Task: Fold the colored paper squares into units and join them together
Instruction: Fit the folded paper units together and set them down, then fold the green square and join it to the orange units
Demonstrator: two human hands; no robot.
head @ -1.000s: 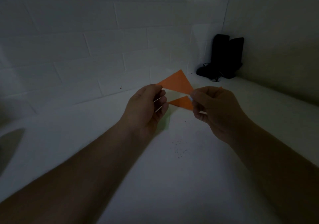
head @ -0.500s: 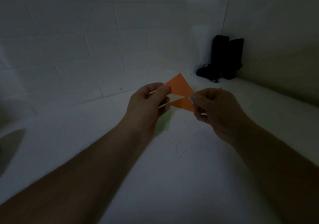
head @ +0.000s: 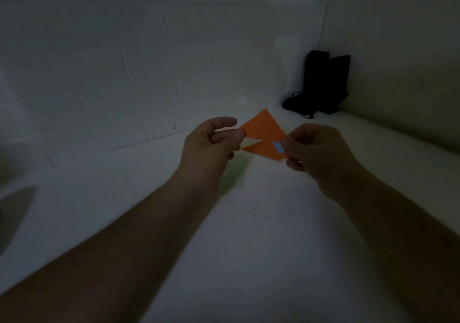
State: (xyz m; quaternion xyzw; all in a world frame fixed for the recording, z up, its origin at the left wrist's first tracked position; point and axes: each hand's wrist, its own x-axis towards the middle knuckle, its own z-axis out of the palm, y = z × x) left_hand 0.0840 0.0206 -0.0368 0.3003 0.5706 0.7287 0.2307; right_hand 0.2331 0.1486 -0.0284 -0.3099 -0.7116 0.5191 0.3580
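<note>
Where both hands pinch — orange paper (head: 263,128), apex up.

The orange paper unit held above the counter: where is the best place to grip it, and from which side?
Probably at its two side corners, one from each side, as both hands do: the left hand pinches the orange paper unit at its left corner, the right hand at its right. The triangular flaps stay free.

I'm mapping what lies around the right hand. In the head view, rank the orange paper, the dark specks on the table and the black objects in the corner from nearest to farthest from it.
From the right hand:
1. Orange paper, pinched in its fingers, just to its left.
2. Dark specks on the table, below and left.
3. Black objects, in the far corner beyond it.
</note>
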